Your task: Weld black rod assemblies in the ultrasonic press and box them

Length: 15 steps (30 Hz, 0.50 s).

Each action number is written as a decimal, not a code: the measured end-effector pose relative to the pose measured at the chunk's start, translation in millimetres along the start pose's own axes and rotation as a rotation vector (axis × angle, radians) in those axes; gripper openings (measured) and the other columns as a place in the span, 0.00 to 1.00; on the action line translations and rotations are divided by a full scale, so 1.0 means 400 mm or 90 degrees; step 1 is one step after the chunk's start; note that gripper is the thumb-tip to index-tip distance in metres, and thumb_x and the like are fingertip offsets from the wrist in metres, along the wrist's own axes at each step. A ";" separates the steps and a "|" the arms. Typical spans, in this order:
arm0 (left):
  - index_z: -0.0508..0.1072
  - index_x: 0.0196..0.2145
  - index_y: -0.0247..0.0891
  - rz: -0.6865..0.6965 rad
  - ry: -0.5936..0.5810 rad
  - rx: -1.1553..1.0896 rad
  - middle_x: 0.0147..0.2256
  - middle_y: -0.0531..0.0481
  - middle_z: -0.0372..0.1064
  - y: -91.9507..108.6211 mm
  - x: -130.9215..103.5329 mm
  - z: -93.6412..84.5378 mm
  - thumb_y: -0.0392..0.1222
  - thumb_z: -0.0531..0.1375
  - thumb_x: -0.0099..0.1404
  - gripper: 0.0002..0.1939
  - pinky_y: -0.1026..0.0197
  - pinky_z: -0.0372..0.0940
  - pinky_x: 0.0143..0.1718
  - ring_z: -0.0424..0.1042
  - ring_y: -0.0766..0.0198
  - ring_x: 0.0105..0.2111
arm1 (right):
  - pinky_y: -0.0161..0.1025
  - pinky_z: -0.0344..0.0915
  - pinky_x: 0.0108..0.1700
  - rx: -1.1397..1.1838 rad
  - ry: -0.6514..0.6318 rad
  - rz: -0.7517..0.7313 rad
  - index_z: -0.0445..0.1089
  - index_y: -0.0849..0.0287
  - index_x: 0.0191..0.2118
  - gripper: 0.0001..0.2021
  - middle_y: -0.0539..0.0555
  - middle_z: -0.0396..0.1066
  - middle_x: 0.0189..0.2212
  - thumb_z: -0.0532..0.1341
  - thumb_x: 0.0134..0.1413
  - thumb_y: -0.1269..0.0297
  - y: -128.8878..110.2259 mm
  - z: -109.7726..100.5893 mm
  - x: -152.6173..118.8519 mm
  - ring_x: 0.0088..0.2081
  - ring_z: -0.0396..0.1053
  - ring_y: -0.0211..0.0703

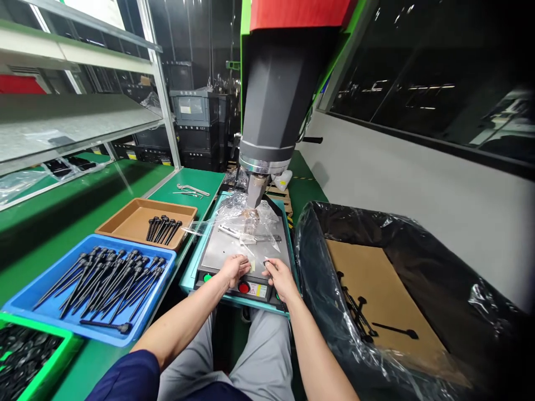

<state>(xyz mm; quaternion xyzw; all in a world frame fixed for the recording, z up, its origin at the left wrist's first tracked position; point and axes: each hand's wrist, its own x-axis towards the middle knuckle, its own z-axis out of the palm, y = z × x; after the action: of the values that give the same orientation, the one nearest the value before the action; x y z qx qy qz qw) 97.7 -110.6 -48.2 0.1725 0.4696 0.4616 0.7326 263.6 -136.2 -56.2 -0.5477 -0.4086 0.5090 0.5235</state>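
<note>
My right hand (pixel 281 279) is closed on a black rod-shaped part with a knobbed head (pixel 266 264), in front of the machine's grey base plate. Much of this part is covered by my fingers. To its left, my left hand (pixel 236 270) is held with fingers loosely bent and apart from the right, and no object shows in it. Both hands are over the front edge of the grey base plate (pixel 213 253), close to a red button (pixel 244 287). Above the plate points the metal tip (pixel 256 190) of the machine head, with clear plastic film (pixel 234 209) around the fixture below.
At left, a blue tray (pixel 25 298) holds many black rod parts, a brown tray (pixel 125 214) several more, and a green bin (pixel 69 342) black pieces. At right stands a box lined with black plastic (pixel 311 262), with several rods on cardboard (pixel 371 267). Metal tools (pixel 193 189) lie behind.
</note>
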 end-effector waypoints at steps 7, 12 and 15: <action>0.68 0.40 0.33 -0.103 -0.132 -0.091 0.46 0.36 0.70 -0.002 0.008 0.008 0.51 0.66 0.59 0.20 0.56 0.72 0.42 0.75 0.56 0.41 | 0.27 0.52 0.18 0.273 -0.120 0.065 0.73 0.58 0.38 0.17 0.56 0.73 0.42 0.72 0.44 0.55 -0.084 -0.024 -0.079 0.26 0.65 0.35; 0.69 0.41 0.34 -0.066 -0.235 -0.239 0.46 0.40 0.72 0.022 -0.003 0.015 0.49 0.62 0.63 0.16 0.61 0.72 0.40 0.76 0.59 0.40 | 0.26 0.54 0.18 0.342 -0.131 0.098 0.74 0.58 0.39 0.16 0.57 0.74 0.43 0.72 0.44 0.58 -0.068 -0.047 -0.079 0.27 0.66 0.36; 0.70 0.45 0.33 -0.045 -0.262 -0.252 0.46 0.40 0.73 0.051 -0.020 0.015 0.45 0.60 0.64 0.15 0.63 0.72 0.35 0.77 0.59 0.37 | 0.24 0.55 0.17 0.412 -0.111 0.166 0.73 0.58 0.37 0.14 0.58 0.74 0.43 0.71 0.45 0.59 -0.010 -0.051 -0.070 0.27 0.67 0.34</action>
<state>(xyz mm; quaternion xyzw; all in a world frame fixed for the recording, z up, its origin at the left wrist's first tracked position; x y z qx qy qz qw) 91.1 -105.6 -27.0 0.0995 0.2172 0.4736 0.8477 279.8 -166.3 -50.1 -0.3561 -0.1958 0.7192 0.5635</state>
